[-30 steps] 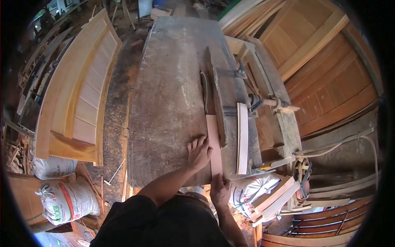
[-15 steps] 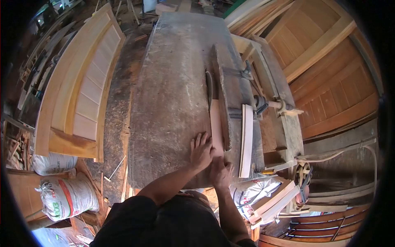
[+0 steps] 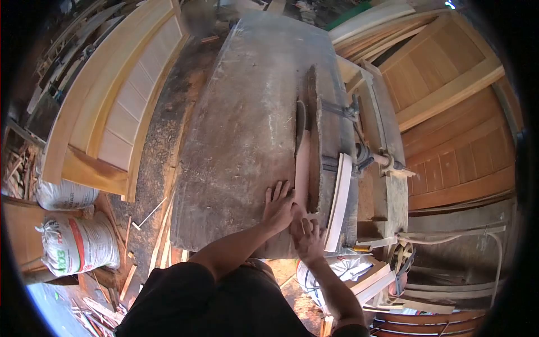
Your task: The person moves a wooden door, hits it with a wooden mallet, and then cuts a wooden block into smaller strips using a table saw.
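Just left of the fence (image 3: pixel 315 140), the strip (image 3: pixel 302 168) seems mid-feed, left hand (image 3: pixel 277 212) beside it with fingers spread, right hand (image 3: pixel 309 240) curled below the fence's near end, its grip unclear; advancing calls for straight, even pressure.

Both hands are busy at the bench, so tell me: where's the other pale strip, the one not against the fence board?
In the head view, the pale strip lies right of the fence board, beside your right hand.
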A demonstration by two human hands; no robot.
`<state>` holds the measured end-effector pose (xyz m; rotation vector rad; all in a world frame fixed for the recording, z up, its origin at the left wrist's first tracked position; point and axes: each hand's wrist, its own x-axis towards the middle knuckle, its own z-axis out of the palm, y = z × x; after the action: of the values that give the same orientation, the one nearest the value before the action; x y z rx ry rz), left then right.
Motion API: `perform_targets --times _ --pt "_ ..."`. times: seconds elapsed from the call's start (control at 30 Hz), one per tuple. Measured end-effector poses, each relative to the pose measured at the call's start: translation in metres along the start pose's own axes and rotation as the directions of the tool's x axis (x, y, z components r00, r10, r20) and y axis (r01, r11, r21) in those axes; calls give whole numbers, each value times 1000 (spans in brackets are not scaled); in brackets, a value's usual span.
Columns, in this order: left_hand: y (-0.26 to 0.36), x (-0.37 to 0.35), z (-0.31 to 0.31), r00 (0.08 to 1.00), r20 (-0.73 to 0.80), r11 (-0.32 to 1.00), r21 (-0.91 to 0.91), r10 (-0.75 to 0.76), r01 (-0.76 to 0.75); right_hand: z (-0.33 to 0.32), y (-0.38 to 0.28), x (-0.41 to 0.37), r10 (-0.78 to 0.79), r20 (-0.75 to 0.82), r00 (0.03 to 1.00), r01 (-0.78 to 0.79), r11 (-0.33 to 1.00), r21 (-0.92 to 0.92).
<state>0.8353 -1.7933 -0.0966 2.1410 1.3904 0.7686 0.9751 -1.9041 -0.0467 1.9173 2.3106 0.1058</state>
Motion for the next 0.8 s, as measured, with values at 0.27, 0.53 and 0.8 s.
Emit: perform_targets --times 0.27,0.53,0.8 --pt "-14 45 10 998 21 998 18 -65 64 4 6 53 -54 68 996 68 974 -216" --pt "-11 52 1 994 75 997 1 -75 75 8 13 101 -24 62 998 42 953 -302" --pt "-4 0 0 999 25 999 -21 39 -39 5 -19 39 108 108 988 -97 990 -98"
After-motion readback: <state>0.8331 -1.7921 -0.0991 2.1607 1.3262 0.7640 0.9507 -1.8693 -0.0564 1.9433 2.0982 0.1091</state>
